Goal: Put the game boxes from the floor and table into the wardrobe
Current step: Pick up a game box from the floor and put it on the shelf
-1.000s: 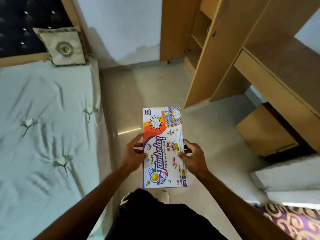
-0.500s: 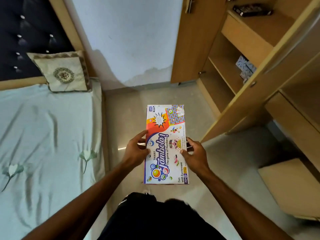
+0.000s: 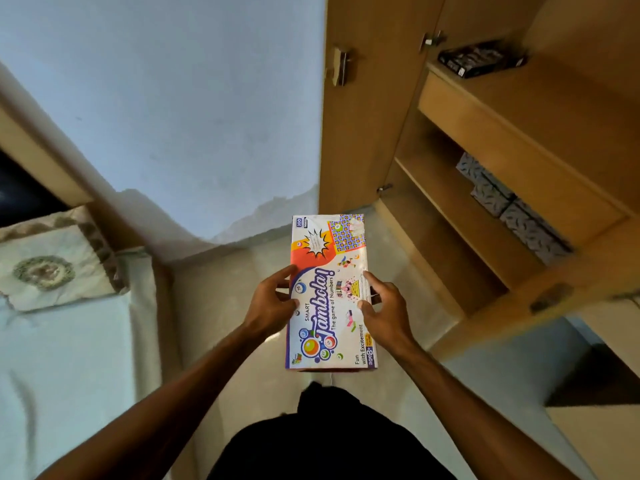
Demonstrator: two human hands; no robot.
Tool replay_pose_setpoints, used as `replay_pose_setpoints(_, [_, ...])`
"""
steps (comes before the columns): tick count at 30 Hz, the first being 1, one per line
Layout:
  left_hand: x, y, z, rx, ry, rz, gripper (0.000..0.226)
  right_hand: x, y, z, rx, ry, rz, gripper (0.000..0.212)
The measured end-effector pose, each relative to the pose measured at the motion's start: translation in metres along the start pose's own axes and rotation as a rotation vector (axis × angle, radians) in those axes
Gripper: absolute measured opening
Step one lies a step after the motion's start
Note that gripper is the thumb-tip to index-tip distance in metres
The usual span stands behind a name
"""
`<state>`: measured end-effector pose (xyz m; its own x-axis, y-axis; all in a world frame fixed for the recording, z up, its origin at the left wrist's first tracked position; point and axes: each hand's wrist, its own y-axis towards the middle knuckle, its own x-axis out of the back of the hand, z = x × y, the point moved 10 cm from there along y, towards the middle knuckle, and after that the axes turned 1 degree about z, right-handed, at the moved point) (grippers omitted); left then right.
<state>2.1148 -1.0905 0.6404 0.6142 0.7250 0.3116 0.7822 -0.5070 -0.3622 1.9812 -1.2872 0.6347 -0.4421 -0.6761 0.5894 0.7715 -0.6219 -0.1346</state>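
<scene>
A Tambola game box [image 3: 329,292] is held flat in front of the person, above the floor [image 3: 221,306] and short of the open wardrobe [image 3: 502,140]. The left hand [image 3: 268,301] clamps its left long edge, thumb on the printed lid, and the right hand [image 3: 384,306] clamps the right edge the same way. The box has not yet reached any shelf.

Inside the wardrobe, a dark box [image 3: 481,58] already lies on the upper shelf [image 3: 554,95], and a row of grey patterned boxes [image 3: 512,206] sits on the middle shelf; whether any of these are game boxes placed for this task cannot be told. The lower shelf [image 3: 460,247] has bare space toward its front.

By my judgement the task is partway: this one box is in transit and still has to be carried right and set on a shelf. The desk and most of the floor lie out of view, so how many boxes remain cannot be told. A bed [image 3: 69,358] with a cushion [image 3: 52,261] lies to the left.
</scene>
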Motion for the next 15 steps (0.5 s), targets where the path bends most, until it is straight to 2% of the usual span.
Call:
replay_pose_setpoints(8, [0.004,0.188,-0.086,-0.036,0.052,0.043,0.067,0.022,0.185,0.025,-0.018,0.01,-0.034,0.055])
replay_pose_setpoints(15, [-0.032,0.372,-0.183,-0.139,0.126,0.171,0.061,0.073,0.347,0.016,-0.108,0.055,-0.228,0.053])
